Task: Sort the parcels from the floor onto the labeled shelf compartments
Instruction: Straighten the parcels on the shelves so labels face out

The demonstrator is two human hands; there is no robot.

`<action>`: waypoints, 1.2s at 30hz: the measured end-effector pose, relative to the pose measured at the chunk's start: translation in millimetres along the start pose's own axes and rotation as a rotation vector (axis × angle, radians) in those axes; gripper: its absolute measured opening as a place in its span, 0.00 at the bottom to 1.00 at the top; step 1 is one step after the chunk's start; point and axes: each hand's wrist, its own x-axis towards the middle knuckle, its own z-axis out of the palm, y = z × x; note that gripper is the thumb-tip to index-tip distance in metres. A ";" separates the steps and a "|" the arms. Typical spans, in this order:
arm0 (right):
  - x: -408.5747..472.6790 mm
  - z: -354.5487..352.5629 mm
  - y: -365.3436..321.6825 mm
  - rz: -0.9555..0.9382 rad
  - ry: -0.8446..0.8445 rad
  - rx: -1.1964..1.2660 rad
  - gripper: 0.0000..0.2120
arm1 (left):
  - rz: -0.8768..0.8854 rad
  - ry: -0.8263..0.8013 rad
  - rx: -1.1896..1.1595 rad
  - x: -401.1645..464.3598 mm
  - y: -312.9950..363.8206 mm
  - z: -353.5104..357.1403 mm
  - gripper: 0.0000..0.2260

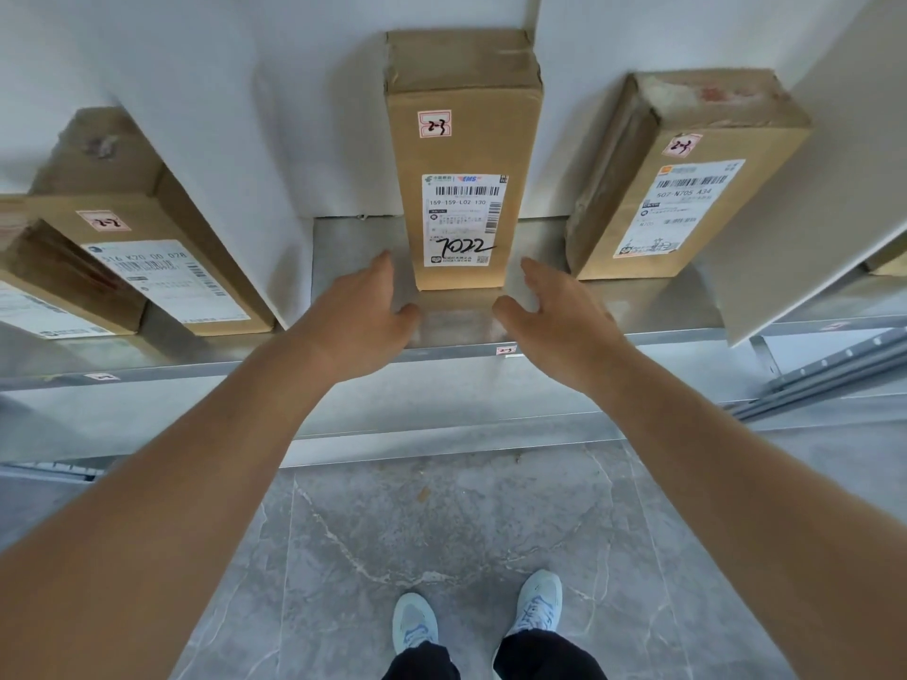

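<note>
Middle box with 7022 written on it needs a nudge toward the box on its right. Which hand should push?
Left, probably. The left hand sits open by the middle box's left bottom corner, the side to push from. The right hand lies in the gap toward the right box.

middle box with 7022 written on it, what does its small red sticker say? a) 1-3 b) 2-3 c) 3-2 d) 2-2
b: the red-bordered sticker near the top of the middle box reads 2-3 in handwriting, matching the 2-3 tag on the shelf edge below it.
</note>
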 end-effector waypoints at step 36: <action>-197.3 86.6 -218.9 -0.404 0.064 -0.139 0.24 | 0.076 0.148 0.009 -239.7 -151.8 -147.9 0.22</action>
